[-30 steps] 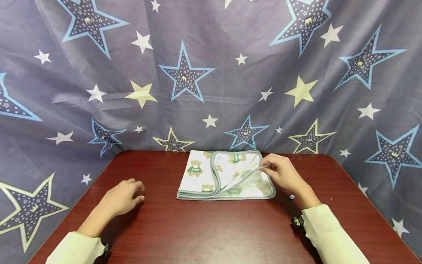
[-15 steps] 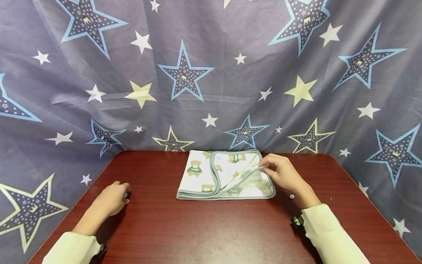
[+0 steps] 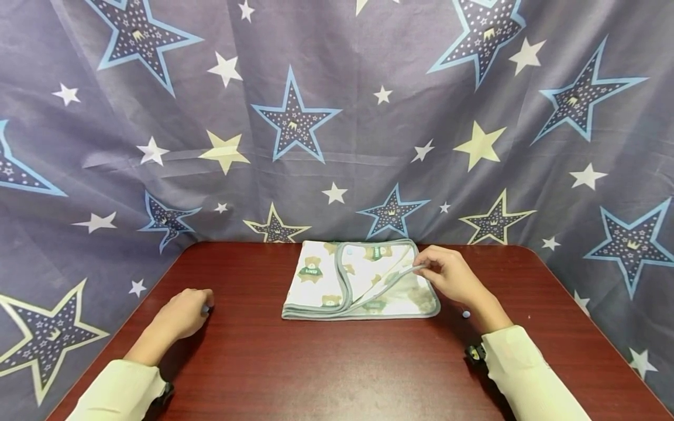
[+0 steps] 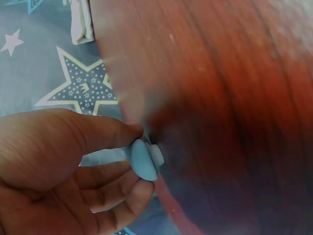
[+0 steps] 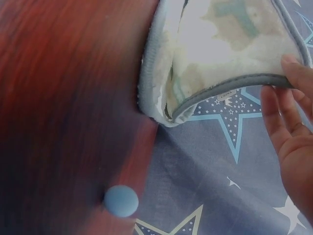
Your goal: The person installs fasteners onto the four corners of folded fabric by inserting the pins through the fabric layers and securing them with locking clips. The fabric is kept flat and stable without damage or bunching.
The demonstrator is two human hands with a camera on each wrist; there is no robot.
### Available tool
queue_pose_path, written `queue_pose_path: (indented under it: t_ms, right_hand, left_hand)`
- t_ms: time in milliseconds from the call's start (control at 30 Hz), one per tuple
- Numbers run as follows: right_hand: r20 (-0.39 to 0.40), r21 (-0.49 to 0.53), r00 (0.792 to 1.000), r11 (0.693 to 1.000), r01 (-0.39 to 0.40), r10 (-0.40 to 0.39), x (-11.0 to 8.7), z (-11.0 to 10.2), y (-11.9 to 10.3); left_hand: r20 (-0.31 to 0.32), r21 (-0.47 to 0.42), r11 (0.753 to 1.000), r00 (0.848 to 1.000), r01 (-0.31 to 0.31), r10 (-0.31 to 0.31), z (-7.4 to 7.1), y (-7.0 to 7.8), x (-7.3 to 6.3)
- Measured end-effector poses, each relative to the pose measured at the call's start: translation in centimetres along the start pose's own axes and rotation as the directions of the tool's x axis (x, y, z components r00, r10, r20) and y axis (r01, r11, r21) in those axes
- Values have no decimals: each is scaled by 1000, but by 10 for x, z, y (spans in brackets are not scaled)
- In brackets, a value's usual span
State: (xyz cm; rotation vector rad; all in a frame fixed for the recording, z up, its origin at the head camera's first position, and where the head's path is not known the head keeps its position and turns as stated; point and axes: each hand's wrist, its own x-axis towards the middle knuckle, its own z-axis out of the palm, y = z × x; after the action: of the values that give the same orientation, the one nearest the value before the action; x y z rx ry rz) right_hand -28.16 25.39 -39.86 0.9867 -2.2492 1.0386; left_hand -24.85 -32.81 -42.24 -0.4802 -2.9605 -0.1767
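A folded white blanket with a teddy bear print and grey-green edging lies at the back middle of the table. At its right side my right hand pinches the bound edge of the top layer and keeps that corner lifted; the right wrist view shows the raised edging between thumb and fingers. Over at the left of the table, my left hand holds a small blue mushroom-shaped knob between thumb and fingers, its pale stem toward the tabletop. A similar round blue knob sits beneath my right forearm.
The dark red wooden table has rounded far corners. Behind and beside it hangs a grey-purple curtain printed with stars. Dark wrist bands sit at the light sleeves.
My left hand has shifted to the left, and its fingers have drawn in around the blue knob, which first shows half a second ago. The right hand and blanket look unmoved.
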Motion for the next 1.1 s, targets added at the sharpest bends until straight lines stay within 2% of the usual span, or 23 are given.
queue_pose_path:
  t_ms: [100, 433, 800, 1100]
  right_hand:
    - [1, 3, 1000, 1000, 0, 0, 0, 0, 0]
    - [1, -16, 1000, 1000, -2, 2, 1, -2, -2]
    - [-4, -12, 1000, 1000, -11, 11, 1, 0, -4]
    - [-5, -21, 1000, 1000, -16, 16, 1, -1, -5]
  left_hand:
    - [0, -15, 1000, 1000, 15, -15, -2, 3, 1]
    - [-100, -63, 997, 994, -44, 37, -10, 15, 18]
    - [-140, -207, 976, 989, -68, 40, -13, 43, 39]
    - [-194, -271, 948, 974, -165, 114, -12, 70, 62]
